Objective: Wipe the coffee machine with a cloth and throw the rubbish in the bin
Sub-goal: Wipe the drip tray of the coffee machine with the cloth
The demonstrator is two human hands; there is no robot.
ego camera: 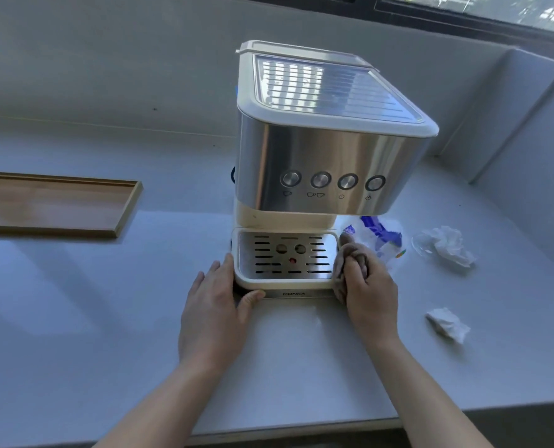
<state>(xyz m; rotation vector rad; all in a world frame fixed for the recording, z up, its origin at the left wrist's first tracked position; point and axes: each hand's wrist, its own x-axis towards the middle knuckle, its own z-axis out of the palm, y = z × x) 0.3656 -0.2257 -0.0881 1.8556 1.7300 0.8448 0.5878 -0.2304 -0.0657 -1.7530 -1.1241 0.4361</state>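
Note:
A cream and steel coffee machine point(320, 150) stands on the white counter point(107, 302), its drip tray point(285, 257) facing me. My left hand point(214, 312) rests flat against the tray's front left corner, thumb on the front edge. My right hand point(369, 289) is closed around a bunched greyish-brown cloth point(350, 257) pressed to the tray's right side. A blue and white plastic wrapper point(382, 236) lies just right of the machine. Two crumpled white tissues lie further right, one point(446, 245) behind and one point(448, 324) nearer me.
A shallow wooden tray point(52, 205) lies on the counter at the left. A white wall runs behind the machine, with a window point(479, 8) above at the top right. The counter's front edge point(301, 428) is near my forearms. No bin is in view.

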